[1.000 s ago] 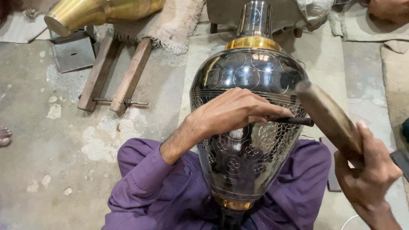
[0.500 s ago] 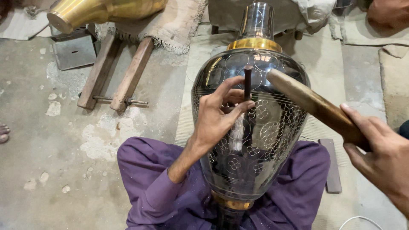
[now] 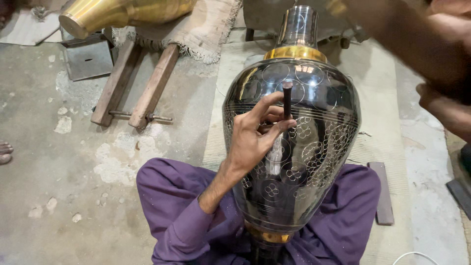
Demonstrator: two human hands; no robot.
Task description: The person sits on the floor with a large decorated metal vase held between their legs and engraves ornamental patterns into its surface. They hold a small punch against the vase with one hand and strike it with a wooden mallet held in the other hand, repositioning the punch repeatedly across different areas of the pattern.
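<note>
The left hand (image 3: 255, 140) is pinching a dark punch (image 3: 287, 99) upright against the engraved black vase (image 3: 294, 162) lying across the person's lap, while the blurred right hand (image 3: 444, 105), its fingers unreadable, is hovering right of the vase.

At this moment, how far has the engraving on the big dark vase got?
Circles and flower patterns already cover the middle of the vase. The left hand holds a punch upright against the shoulder; the right hand is raised and blurred. The shoulder circles look like bare outlines, and the neck looks plain.
</note>
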